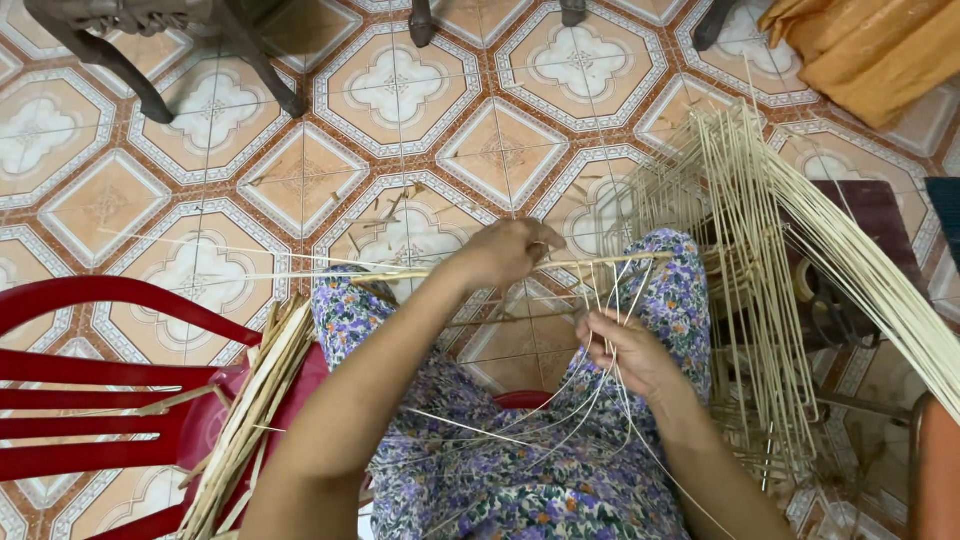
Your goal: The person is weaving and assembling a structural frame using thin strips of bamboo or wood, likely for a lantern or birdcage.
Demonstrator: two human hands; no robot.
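Two hands weaving thin cane over a flowered lap.

I see my right hand [628, 350] low over the knee, fingers pinched shut on a few thin cane strands [600, 300] that fan upward. My left hand [505, 250] reaches further out, closed on the horizontal cane stick [610, 262] crossing those strands. Right of them stands a frame of upright canes [745, 250]; left, split strips [250, 400] lie on the red plastic chair [90, 375]. Beyond, orange cloth [870, 50] on the tiled floor [200, 180].
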